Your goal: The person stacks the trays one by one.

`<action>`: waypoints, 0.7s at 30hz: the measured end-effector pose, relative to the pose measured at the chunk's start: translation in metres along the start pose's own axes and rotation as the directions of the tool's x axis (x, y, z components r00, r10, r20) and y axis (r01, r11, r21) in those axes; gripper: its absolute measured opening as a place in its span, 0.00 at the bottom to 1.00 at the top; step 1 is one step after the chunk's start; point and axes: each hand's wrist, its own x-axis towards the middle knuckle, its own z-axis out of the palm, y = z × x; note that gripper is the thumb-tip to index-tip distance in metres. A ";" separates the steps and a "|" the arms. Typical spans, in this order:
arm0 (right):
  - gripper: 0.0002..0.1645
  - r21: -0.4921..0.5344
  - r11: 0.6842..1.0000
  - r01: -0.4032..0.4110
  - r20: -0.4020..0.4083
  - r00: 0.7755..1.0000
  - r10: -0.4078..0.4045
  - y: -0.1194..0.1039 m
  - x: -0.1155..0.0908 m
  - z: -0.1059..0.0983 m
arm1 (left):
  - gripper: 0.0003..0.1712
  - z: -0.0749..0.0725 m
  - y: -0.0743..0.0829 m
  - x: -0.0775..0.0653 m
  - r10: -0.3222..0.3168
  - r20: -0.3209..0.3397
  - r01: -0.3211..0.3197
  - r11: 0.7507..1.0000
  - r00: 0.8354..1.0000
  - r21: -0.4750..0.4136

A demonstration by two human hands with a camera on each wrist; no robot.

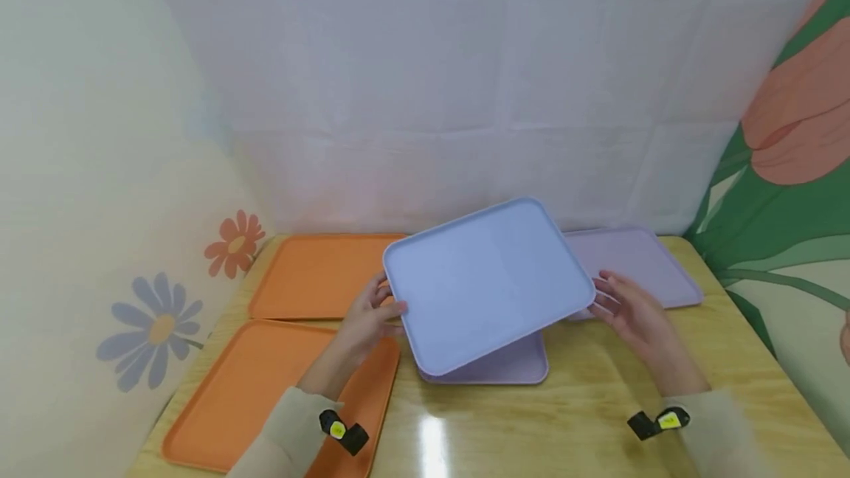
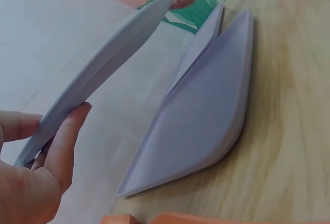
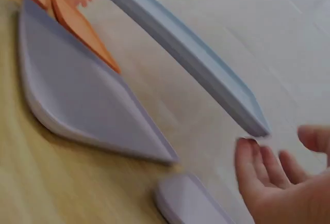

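A light blue rectangular tray (image 1: 491,282) is held up tilted above the table, its right side higher in the head view. My left hand (image 1: 365,319) pinches its left edge, thumb on the upper face and fingers beneath. At the opposite corner, my right hand (image 1: 634,319) has its fingers spread and loosely bent, fingertips right at the rim; the right wrist view shows the thumb away from the tray (image 3: 191,53). Below lies a purple tray (image 1: 511,366), mostly hidden by the blue one in the head view.
Two orange trays lie on the left, one at the back (image 1: 312,279) and one in front (image 1: 265,382). Another purple tray (image 1: 631,264) lies at the back right. The wooden table (image 1: 531,434) meets a white cloth (image 1: 425,94) behind and painted walls at both sides.
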 end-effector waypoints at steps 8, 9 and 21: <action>0.15 0.067 0.998 -0.022 -0.175 0.984 0.033 0.045 -0.007 0.046 | 0.42 0.007 -0.007 -0.005 0.044 -0.067 -0.049 0.996 0.997 -0.076; 0.14 0.066 0.997 -0.030 -0.192 0.980 0.042 0.050 -0.007 0.052 | 0.42 0.009 -0.008 -0.006 0.047 -0.076 -0.054 0.994 0.996 -0.094; 0.16 0.086 0.996 0.009 -0.326 0.945 0.020 0.073 0.004 0.094 | 0.43 0.031 -0.013 -0.013 0.070 -0.123 -0.089 0.983 0.990 -0.158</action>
